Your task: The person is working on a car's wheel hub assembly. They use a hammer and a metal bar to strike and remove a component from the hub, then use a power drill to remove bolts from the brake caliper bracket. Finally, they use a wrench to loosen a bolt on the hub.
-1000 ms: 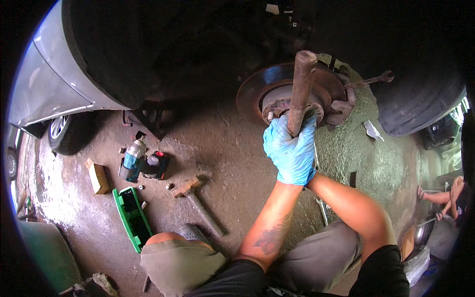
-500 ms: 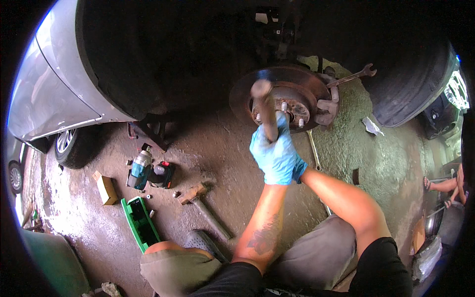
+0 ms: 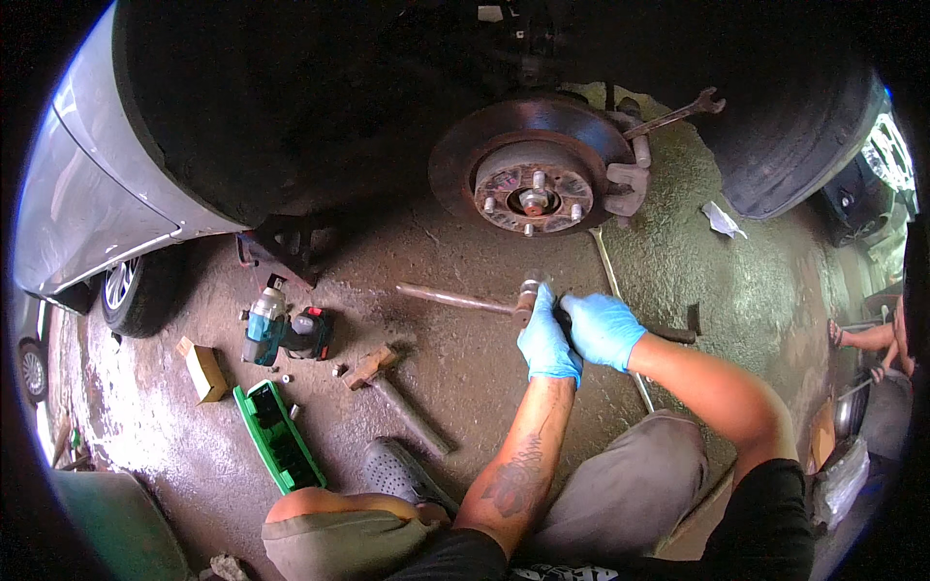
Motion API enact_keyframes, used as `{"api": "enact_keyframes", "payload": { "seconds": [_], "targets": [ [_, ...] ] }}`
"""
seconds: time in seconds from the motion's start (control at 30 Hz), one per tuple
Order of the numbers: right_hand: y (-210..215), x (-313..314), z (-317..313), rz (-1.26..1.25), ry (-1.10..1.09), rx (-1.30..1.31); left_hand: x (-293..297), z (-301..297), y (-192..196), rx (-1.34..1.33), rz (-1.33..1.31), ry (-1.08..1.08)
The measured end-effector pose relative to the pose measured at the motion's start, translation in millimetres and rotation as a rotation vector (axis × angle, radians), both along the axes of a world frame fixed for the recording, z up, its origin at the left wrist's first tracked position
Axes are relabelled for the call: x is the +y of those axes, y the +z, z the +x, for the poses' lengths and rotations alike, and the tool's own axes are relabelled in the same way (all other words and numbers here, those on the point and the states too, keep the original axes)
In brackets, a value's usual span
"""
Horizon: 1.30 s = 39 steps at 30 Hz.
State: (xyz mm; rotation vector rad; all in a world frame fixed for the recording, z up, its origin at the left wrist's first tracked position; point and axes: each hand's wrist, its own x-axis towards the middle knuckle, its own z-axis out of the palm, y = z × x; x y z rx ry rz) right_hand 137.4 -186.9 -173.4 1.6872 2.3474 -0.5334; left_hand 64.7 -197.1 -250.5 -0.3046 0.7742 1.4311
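While a rusty bar (image 3: 455, 297) is held on the near side of the brake disc (image 3: 531, 158), its metal head (image 3: 526, 300) is apparently being adjusted. That end is gripped by the curled left hand (image 3: 549, 344); the right hand (image 3: 604, 333) is closed beside it, contents hidden. Steady support seems called for next.

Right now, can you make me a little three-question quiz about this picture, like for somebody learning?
1. True or false: the long green plastic tray lies to the right of the brown-headed, grey-handled hammer.
2. What colour is the thin glove on the left hand? a) black b) blue c) yellow
3. How many metal studs can you see standing around the middle of the rusty round hub?

Key: 1. False, it lies to the left. 2. b. 3. Four.
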Motion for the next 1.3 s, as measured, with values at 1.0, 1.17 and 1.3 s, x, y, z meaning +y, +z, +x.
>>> {"api": "enact_keyframes", "payload": {
  "seconds": [1.0,1.17,1.3],
  "targets": [
    [-161,-245,262,-0.152,-0.522,0.09,248,-147,54,1.332,0.522,0.714],
    [-87,-197,233,-0.296,-0.426,-0.048,273,-148,56,1.247,0.504,0.523],
    [-36,-138,175,-0.317,-0.307,-0.101,282,-160,46,1.234,0.365,0.327]
  ]
}}
